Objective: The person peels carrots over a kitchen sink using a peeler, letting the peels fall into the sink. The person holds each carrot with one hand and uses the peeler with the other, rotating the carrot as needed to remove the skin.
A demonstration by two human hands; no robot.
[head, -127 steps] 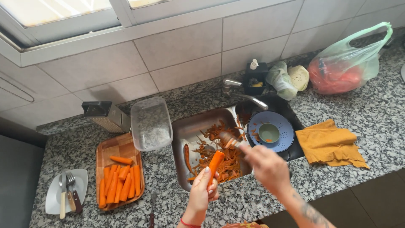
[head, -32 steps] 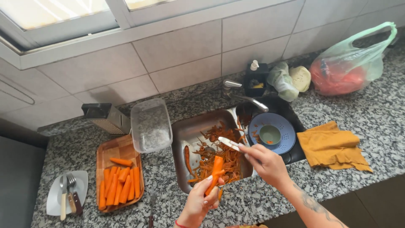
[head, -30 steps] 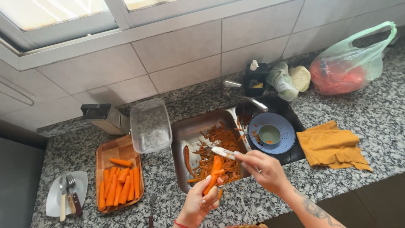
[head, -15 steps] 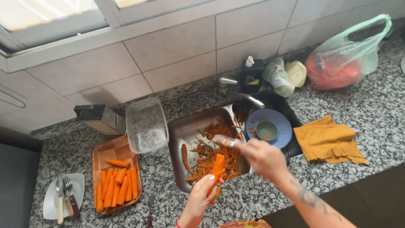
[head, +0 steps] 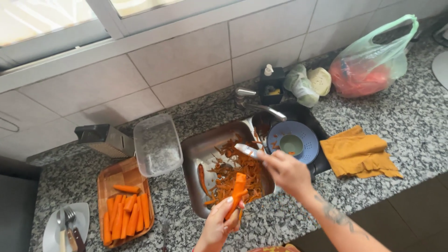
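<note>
Peeling is under way: the left hand [head: 218, 228] is closed around a carrot [head: 235, 191], held tip-up over the sink [head: 198, 149] near the table's front edge. The right hand [head: 287, 171] grips a peeler [head: 246, 150] above it — the next stroke likely needs the blade laid against the carrot's unpeeled side.

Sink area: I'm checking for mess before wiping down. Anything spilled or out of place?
Nothing spilled on the counter. Carrot peelings lie heaped in the sink, under the carrot in the left hand. The clear container sits tilted, partly on the wooden tray.
</note>
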